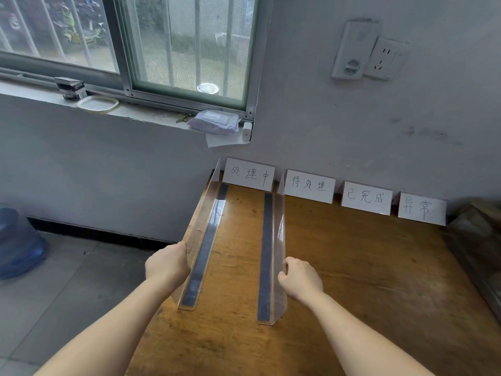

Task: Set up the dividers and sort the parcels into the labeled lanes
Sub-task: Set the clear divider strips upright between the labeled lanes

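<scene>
Two clear acrylic dividers with dark strips along their bases stand on the wooden table, running toward the wall. My left hand grips the top edge of the left divider at the table's left edge. My right hand grips the top edge of the right divider. Between them, at the wall, stands a white label card. Three more label cards lean against the wall to the right. No parcels are in sight.
A window sill above holds a wipes pack, a shallow dish and a small dark box. A blue water jug stands on the floor at left. A blurred stack or box sits at the table's right edge.
</scene>
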`<state>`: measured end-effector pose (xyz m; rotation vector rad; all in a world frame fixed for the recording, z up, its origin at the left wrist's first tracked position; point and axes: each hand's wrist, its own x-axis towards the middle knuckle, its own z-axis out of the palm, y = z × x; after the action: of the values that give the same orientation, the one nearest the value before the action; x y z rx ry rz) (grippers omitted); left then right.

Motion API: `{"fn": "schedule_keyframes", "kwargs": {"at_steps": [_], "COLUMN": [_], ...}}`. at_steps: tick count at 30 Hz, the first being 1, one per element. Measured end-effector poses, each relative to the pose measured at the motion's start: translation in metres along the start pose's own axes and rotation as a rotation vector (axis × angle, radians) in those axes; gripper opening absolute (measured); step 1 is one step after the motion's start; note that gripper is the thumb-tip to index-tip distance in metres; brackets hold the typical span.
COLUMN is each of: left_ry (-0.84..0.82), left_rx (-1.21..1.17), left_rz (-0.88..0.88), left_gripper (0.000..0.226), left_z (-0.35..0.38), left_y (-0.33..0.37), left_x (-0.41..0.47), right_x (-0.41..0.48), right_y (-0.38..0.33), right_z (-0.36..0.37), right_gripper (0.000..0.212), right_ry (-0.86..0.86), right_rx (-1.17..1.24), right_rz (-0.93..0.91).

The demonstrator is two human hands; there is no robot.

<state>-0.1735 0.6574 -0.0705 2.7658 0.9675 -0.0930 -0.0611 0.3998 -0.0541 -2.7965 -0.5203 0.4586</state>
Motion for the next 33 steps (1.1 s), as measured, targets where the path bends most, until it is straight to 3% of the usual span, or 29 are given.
{"fn": "schedule_keyframes", "kwargs": {"at_steps": [7, 19, 28, 33], "left_ry": [0.010, 0.018, 0.035, 0.055], "left_rx": [0.032, 0.032, 0.011, 0.008], "left_rz": [0.017, 0.022, 0.037, 0.078], "left_gripper": [0.013, 0.007, 0.007, 0.031], "left_z": [0.000, -0.001, -0.002, -0.008], "left_y": [-0.004, -0.004, -0.006, -0.002], "left_x": [0.000, 0.001, 0.005, 0.005], "right_x": [-0.001, -0.002, -0.001, -0.001], "right_y": [-0.002, -0.003, -0.001, -0.002], "right_z": [-0.003, -0.006, -0.009, -0.012], "right_gripper": [0.002, 0.004, 0.029, 0.040], "right_ry": [-0.015, -0.023, -0.037, -0.041], "right_rx": [-0.045, -0.110, -0.106, -0.102], "right_rz": [-0.007, 0.017, -0.014, -0.012]}}
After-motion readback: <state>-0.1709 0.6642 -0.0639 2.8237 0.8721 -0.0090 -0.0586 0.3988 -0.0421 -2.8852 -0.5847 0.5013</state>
